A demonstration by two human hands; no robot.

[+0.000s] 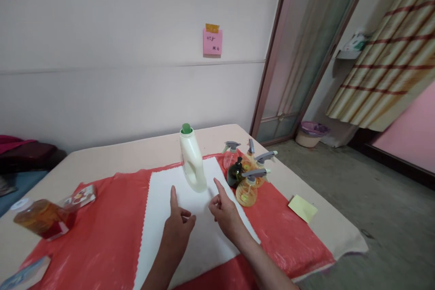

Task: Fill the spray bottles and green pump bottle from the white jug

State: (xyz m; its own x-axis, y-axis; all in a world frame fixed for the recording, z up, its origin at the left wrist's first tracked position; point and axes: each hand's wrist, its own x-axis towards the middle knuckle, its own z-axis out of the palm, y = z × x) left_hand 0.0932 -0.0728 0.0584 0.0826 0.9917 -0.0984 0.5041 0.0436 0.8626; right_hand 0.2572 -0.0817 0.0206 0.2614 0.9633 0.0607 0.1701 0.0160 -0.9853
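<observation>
Both my hands hover over a white cloth [204, 235] that lies on a red plastic sheet [102, 235]. My left hand [178, 226] has its index finger stretched forward and the other fingers curled in, holding nothing. My right hand [226, 213] does the same. Both fingers aim at a white jug-shaped bottle [192, 161] with a green cap that stands upright on the cloth's far edge, a short way ahead of the fingertips. Neither hand touches it.
Several small spray bottles [249, 170] with grey triggers cluster right of the white bottle. A jar of amber liquid [42, 217] lies at the left beside small packets [79, 195]. A yellow note [302, 208] sits near the table's right edge. A pink note [212, 41] hangs on the wall.
</observation>
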